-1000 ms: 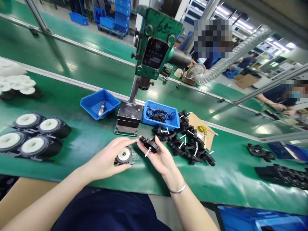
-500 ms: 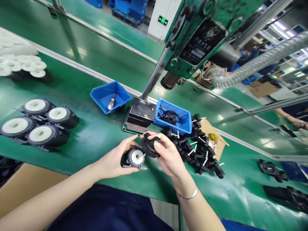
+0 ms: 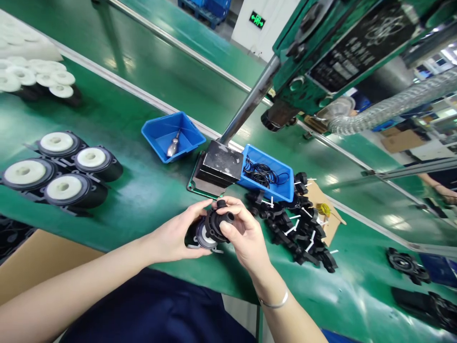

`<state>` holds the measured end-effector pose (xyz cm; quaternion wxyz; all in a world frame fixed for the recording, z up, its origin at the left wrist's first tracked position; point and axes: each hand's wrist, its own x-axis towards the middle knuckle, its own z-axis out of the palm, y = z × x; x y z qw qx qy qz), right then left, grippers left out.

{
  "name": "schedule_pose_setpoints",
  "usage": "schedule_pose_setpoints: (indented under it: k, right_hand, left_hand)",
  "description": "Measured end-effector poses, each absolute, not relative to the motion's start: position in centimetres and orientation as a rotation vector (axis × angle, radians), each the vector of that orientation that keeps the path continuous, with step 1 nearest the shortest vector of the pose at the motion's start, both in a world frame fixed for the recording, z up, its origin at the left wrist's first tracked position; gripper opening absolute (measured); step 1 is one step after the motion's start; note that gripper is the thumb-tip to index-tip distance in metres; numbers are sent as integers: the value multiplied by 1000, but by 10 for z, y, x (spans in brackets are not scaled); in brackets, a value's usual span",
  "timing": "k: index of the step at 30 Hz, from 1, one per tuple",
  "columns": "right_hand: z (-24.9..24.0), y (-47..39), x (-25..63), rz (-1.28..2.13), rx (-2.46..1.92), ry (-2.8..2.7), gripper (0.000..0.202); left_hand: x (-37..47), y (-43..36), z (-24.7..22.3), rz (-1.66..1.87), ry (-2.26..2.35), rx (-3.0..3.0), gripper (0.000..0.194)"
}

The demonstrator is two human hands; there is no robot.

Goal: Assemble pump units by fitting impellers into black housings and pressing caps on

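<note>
My left hand (image 3: 174, 234) is wrapped round a black cylindrical pump body (image 3: 202, 239), its white round face turned up. In my right hand (image 3: 247, 233) is a black plastic pump cover (image 3: 214, 223) with stubby round ports, pinched between thumb and fingers. The cover lies tilted over the upper right part of the white face and hides some of it. Whether the two parts touch, I cannot tell. Just beyond my hands stands the black metal block (image 3: 222, 159) at the press's foot.
A green press (image 3: 321, 62) overhangs the bench. Blue bins hold a screwdriver (image 3: 173, 145) and black rings (image 3: 262, 174). Black parts with white stems (image 3: 285, 224) lie at right. Several white-topped pump bodies (image 3: 64, 188) stand at left, with white discs (image 3: 59, 78) behind. A co-worker's arm (image 3: 441, 188) shows far right.
My right hand has brought the cover left and over the pump body, turning its ports upward; more of the white face is now hidden. The view has also shifted a little.
</note>
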<state>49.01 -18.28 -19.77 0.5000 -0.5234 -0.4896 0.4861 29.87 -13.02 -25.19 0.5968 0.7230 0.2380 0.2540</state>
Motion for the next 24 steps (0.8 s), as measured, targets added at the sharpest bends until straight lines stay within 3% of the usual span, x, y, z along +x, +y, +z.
schedule_pose_setpoints:
  k: [9,24]
  right_hand:
    - [-196,-204,486,642,-1423,-1743,31]
    - [-211,-210,480,676,-1557,-1609,28]
  left_hand:
    - [299,-128,-252,583,549,1830,91]
    - [300,-127,-257,688,458,1898,80]
